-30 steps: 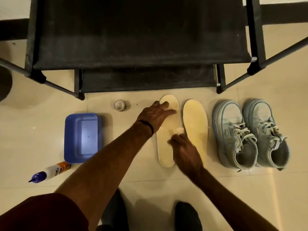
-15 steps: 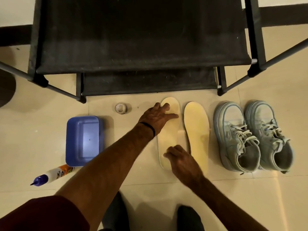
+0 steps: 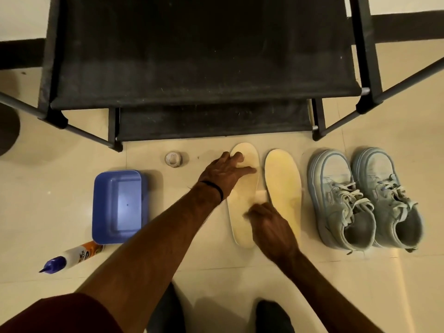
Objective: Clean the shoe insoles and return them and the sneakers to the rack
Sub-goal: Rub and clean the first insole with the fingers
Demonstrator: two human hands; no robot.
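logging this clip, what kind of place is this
Probably a home, perhaps an entryway or shoe-storage corner: a black fabric-shelved shoe rack stands on a pale tiled floor, with grey sneakers and insoles laid out before it.

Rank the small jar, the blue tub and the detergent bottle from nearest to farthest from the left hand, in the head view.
From the left hand:
1. Small jar, just to its left.
2. Blue tub, farther left and lower.
3. Detergent bottle, at the lower left, beyond the tub.
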